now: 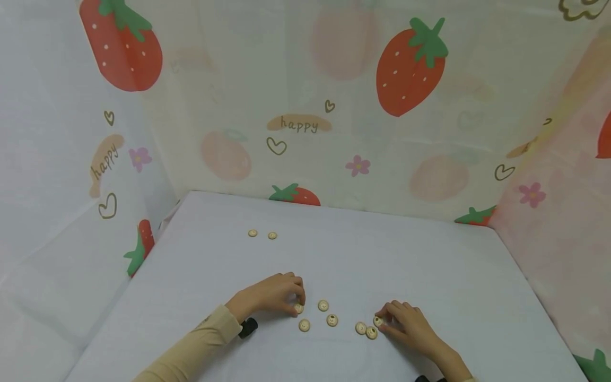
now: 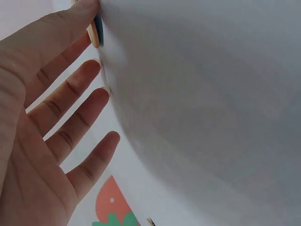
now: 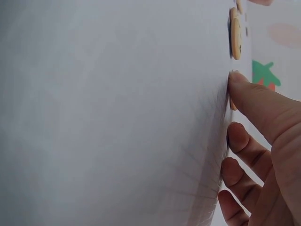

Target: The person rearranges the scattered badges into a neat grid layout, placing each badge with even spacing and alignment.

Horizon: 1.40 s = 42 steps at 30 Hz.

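Small round pale wooden discs with dark face-like markings lie on the white table. My left hand (image 1: pixel 274 293) reaches in from the left and pinches one wooden disc (image 1: pixel 298 308) between thumb and fingertips at the table surface. In the left wrist view that disc (image 2: pixel 94 36) shows edge-on under the thumb, while the other fingers spread loosely. To the right, my right hand (image 1: pixel 410 327) pinches another disc (image 1: pixel 378 321) between thumb and index finger. The right wrist view shows the right thumb (image 3: pixel 256 99) partly covering it. Two touching discs (image 1: pixel 371 332) lie just left of that hand.
Between the hands lie three loose discs, one (image 1: pixel 323 305) farther back, one (image 1: pixel 332 320) in the middle and one (image 1: pixel 304 325) nearer. Two more discs (image 1: pixel 272 235) sit side by side at the far left. Strawberry-printed curtains (image 1: pixel 305 164) enclose the table's back and sides.
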{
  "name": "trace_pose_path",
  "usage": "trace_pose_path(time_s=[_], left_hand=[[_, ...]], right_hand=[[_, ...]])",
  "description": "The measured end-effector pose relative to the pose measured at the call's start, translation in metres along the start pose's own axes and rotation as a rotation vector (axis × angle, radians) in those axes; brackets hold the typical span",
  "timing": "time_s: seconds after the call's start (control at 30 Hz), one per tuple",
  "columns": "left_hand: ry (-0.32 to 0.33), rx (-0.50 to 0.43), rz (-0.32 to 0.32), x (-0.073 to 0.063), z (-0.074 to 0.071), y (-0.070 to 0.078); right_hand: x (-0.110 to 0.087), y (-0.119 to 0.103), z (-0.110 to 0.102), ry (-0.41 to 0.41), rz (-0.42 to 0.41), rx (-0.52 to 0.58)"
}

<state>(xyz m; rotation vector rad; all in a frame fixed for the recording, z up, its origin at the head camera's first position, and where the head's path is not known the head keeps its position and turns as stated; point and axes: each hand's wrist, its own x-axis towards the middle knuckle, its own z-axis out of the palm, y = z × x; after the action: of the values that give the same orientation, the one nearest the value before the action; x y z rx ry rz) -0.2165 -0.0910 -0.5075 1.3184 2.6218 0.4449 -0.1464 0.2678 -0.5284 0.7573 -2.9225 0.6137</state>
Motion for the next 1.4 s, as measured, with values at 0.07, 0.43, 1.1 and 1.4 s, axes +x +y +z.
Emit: trace_pose_path(time_s=[0.07,0.43,1.1,1.4], left_hand=[[-0.003,-0.008,-0.004,0.001,0.001,-0.001],[-0.011,-0.032,-0.035,0.003,0.005,-0.006],[0.084,-0.02,-0.076,0.006,-0.01,-0.016],[0.131,-0.017,-0.122,0.01,-0.011,-0.03]], right_hand=[[0.0,0.0,0.0,-0.002,0.001,-0.008],[0.0,0.0,0.001,-0.014,0.01,-0.022],[0.0,-0.002,-0.002,0.017,-0.025,-0.01],[0.0,-0.002,-0.002,0.014,-0.016,-0.004]])
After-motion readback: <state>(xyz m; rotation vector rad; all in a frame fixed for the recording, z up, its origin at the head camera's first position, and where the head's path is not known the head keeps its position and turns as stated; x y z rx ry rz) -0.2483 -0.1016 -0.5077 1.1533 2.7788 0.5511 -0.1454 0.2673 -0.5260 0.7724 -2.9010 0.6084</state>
